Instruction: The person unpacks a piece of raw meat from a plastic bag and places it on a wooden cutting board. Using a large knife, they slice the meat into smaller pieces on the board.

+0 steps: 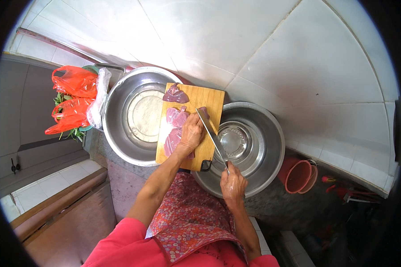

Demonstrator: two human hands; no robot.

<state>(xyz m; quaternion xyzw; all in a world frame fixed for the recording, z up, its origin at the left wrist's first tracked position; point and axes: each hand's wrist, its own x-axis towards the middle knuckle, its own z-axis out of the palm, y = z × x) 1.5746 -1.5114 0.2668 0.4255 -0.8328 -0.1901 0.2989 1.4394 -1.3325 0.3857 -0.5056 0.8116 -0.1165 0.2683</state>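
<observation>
Right hand [233,181] sat closest to the camera, fingers wrapped tight round the handle of a long knife [212,135], blade angled up across the wooden cutting board [209,100]. Left hand [191,133] was pressed flat on the raw meat [174,129], fingers together and curled over it, right beside the blade. More pinkish-purple pieces lay toward the board's far end.

If you ask me, doing this cut well meant keeping those fingertips tucked back and drawing the blade in long strokes rather than pushing down, since the board looked perched across the rims of two steel basins, the left basin [120,133] and the right basin [267,133], and could rock.

Further out: orange-red plastic bags [73,95] with leafy greens poking out at far left, a clear bag touching them, and a reddish bucket [298,175] lower right. No labels I could make out.
</observation>
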